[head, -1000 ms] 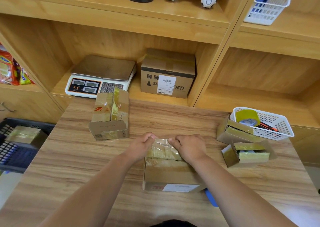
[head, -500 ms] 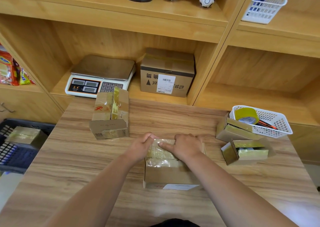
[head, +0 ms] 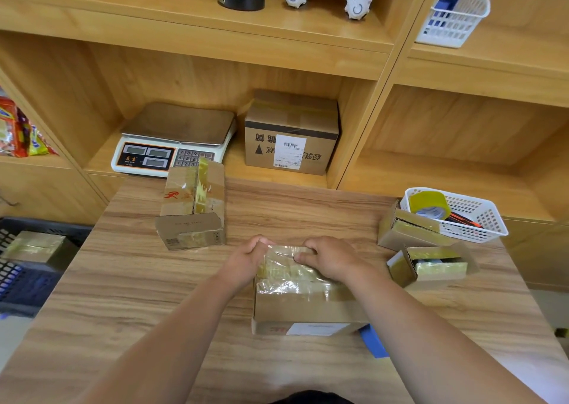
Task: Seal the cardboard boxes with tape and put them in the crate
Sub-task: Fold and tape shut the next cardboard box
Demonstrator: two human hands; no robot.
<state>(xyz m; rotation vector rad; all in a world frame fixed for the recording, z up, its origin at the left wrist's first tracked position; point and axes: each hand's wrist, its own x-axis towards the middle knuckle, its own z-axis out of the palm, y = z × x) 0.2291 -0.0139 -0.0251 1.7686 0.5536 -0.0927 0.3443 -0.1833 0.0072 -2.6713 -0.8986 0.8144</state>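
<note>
A cardboard box (head: pixel 304 309) lies in front of me on the wooden table (head: pixel 138 296), its top covered with wrinkled clear tape. My left hand (head: pixel 246 260) grips its far left corner with curled fingers. My right hand (head: pixel 331 259) lies over the far edge of the top, its bent fingers on the tape. A taped box (head: pixel 194 206) stands at the far left of the table. Two small boxes (head: pixel 409 231) (head: pixel 431 266) lie at the right. At the far left a dark crate (head: pixel 27 283) holds one taped box (head: pixel 34 246).
A white basket (head: pixel 483 222) at the right holds a roll of yellowish tape (head: pixel 429 203). A blue object (head: pixel 374 342) pokes out under my right forearm. On the shelf behind stand a scale (head: pixel 172 140) and a labelled carton (head: pixel 291 132).
My right hand slid left across the taped top of the box and then shifted slightly back. My left hand stayed at the far left corner. The box has not moved.
</note>
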